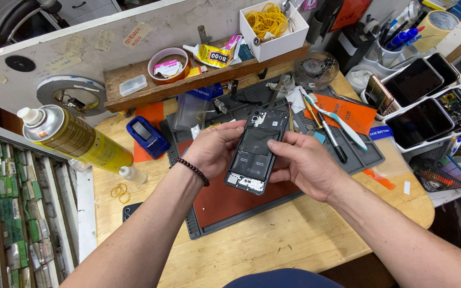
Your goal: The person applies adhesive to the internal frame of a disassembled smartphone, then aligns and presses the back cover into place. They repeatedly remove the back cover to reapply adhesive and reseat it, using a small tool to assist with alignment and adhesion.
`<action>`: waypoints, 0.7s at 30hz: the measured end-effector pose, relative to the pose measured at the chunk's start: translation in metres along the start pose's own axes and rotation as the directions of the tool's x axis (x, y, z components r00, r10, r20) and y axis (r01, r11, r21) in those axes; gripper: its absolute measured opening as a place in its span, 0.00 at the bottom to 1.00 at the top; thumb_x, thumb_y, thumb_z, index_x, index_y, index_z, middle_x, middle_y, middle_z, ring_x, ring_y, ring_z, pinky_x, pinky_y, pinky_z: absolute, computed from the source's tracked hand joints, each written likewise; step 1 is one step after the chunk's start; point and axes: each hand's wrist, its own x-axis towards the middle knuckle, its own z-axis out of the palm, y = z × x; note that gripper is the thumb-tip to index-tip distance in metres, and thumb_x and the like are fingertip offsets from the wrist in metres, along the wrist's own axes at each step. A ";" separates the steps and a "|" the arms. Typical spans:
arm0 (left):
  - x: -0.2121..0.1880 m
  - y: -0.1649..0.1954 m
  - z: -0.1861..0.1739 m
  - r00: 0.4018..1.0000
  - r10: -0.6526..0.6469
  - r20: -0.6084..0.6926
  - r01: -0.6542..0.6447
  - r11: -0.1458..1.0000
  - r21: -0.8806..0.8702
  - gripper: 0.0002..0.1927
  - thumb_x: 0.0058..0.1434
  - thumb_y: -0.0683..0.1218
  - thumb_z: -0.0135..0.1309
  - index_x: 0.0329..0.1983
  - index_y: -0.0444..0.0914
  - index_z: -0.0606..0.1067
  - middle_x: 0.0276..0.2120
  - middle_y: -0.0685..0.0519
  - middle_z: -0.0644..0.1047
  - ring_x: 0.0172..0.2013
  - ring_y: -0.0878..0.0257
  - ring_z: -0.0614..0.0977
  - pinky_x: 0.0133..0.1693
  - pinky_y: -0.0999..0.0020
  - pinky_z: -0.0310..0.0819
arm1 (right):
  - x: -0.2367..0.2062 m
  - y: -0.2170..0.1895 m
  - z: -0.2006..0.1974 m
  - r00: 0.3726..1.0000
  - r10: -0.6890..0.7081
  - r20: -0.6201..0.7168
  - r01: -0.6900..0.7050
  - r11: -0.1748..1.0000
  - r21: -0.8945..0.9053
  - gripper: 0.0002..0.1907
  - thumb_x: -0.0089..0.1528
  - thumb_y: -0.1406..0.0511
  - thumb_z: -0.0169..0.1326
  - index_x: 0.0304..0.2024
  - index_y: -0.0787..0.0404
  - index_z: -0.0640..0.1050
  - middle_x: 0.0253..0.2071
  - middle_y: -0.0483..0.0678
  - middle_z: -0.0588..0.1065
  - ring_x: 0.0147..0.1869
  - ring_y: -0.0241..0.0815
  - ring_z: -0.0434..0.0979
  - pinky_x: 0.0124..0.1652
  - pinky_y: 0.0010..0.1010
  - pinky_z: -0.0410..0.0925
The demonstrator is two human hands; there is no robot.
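Note:
I hold an opened black smartphone with its back cover off, so the battery and circuit boards show. My left hand grips its left edge; a dark bead bracelet sits on that wrist. My right hand grips the right edge, with the thumb lying across the battery. The phone hovers over a dark repair mat with a red centre, on a wooden bench.
A yellow spray can lies at the left, next to a blue device. Toothbrush, tweezers and pens lie right of the phone. Several phones fill white trays at far right. A white box of rubber bands stands behind.

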 end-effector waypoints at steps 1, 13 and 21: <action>0.000 0.001 0.001 1.000 0.002 -0.002 -0.002 1.000 -0.002 0.16 0.63 0.38 0.55 0.55 0.33 0.76 0.46 0.50 0.81 0.46 0.62 0.80 0.51 0.64 0.78 | 0.000 0.001 0.000 1.000 0.002 -0.002 -0.002 1.000 0.000 0.13 0.66 0.63 0.51 0.48 0.66 0.76 0.42 0.52 0.80 0.43 0.42 0.83 0.41 0.40 0.80; -0.003 0.004 0.010 0.981 0.162 -0.107 -0.125 0.947 0.295 0.12 0.63 0.45 0.57 0.45 0.32 0.80 0.33 0.53 0.82 0.31 0.66 0.81 0.34 0.69 0.77 | 0.001 0.008 -0.005 1.000 0.007 -0.023 -0.009 0.994 -0.113 0.13 0.65 0.64 0.51 0.49 0.62 0.77 0.42 0.49 0.80 0.40 0.41 0.84 0.36 0.37 0.79; -0.011 0.020 0.028 0.942 0.318 -0.107 -0.171 0.730 0.661 0.12 0.63 0.46 0.55 0.37 0.31 0.81 0.25 0.52 0.80 0.23 0.67 0.80 0.26 0.70 0.78 | 0.002 0.001 -0.007 1.000 0.007 -0.016 -0.010 0.981 -0.191 0.14 0.65 0.63 0.50 0.50 0.62 0.77 0.40 0.47 0.81 0.39 0.37 0.83 0.35 0.34 0.79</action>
